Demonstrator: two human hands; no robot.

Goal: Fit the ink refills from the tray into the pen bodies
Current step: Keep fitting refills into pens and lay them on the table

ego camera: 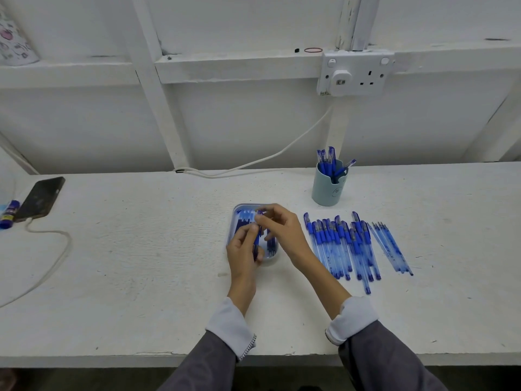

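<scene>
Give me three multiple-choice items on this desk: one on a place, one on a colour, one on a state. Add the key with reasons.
1. Where does the cup stand?
A. On the wall ledge
B. Behind the pen pile
C. On the floor

2. What colour is the cup?
A. Red
B. Black
C. Pale blue-green

3. What are the left hand and right hand doing?
A. Lying flat
B. Holding a pen over the tray
C. Plugging in a cable

Key
1 B: it stands past the pile, nearer the wall.
2 C: its wall is pale blue-green.
3 B: the left hand grips the pen, the right pinches at its top, both above the tray.
</scene>
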